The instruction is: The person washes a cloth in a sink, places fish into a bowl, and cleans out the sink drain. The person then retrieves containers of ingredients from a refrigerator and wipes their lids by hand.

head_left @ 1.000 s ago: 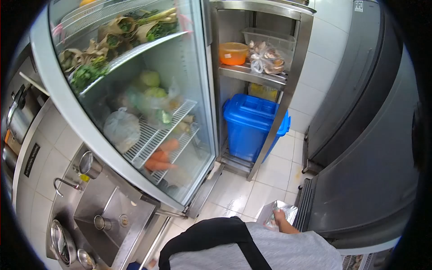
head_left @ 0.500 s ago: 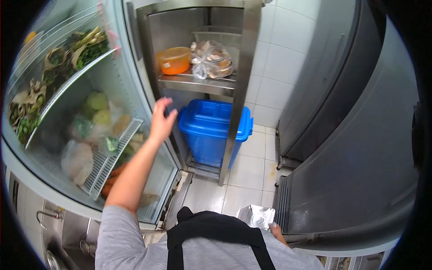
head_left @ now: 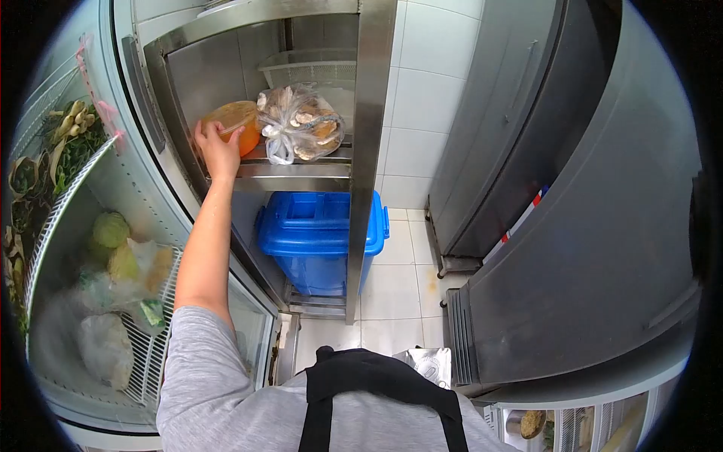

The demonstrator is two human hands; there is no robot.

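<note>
The left hand [head_left: 219, 157] sits half-curled at the rim of the orange tub [head_left: 249, 140] on the steel shelf [head_left: 294, 181], whether gripping I cannot tell; even pressure, clear of the bag [head_left: 307, 124], serves best; right hand unseen.

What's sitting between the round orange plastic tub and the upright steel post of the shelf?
In the head view, a knotted, see-through plastic bag of brown-and-white pieces sits between the orange tub and the steel post.
</note>
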